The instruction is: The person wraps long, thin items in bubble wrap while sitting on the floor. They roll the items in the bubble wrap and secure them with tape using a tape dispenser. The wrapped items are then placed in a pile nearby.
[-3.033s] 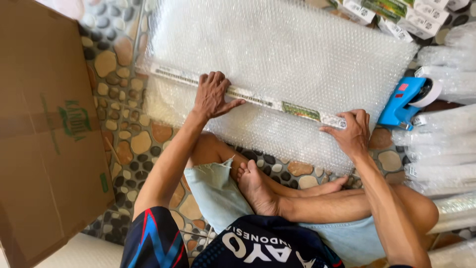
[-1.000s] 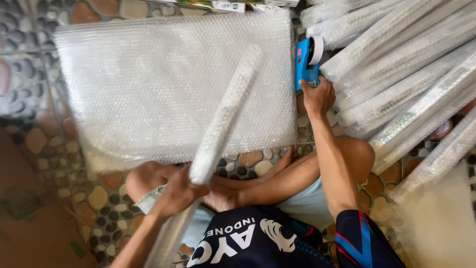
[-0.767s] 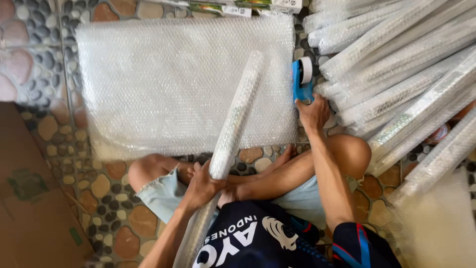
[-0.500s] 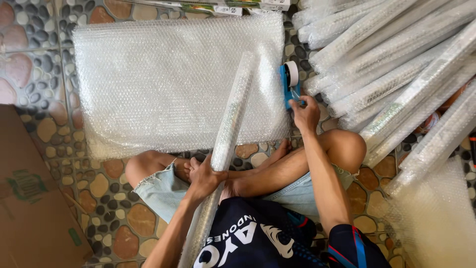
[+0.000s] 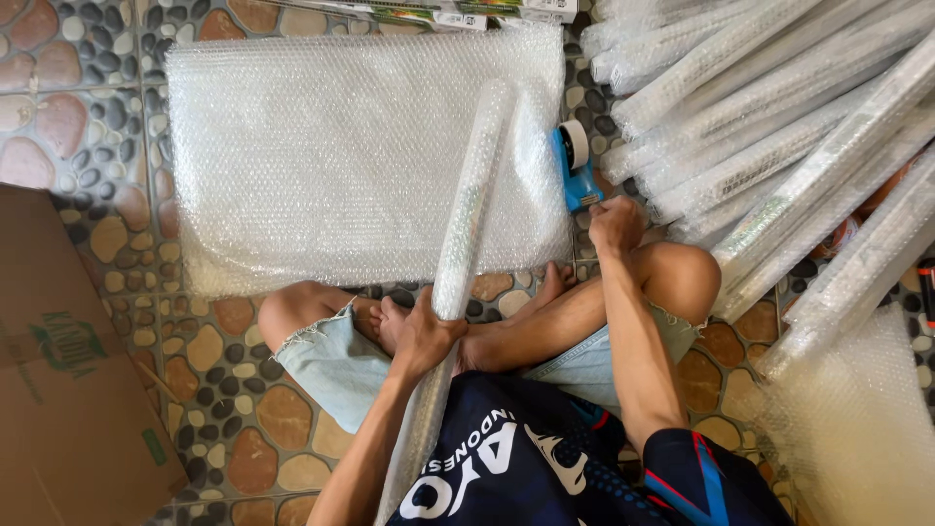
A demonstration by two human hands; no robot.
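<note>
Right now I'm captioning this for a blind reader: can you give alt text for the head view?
Seen from above, a person sitting cross-legged on a pebble-pattern floor grips a long bubble-wrapped roll in the left hand, while the right hand holds a blue tape dispenser beside a bubble wrap sheet.

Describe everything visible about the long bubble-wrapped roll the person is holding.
The bubble-wrapped roll is a long slim tube cased in clear bubble wrap, something greenish showing faintly through. It slants from the lap up over the bubble wrap sheet spread on the pebble floor. The left hand grips it low down; the right hand is apart from it.
</note>
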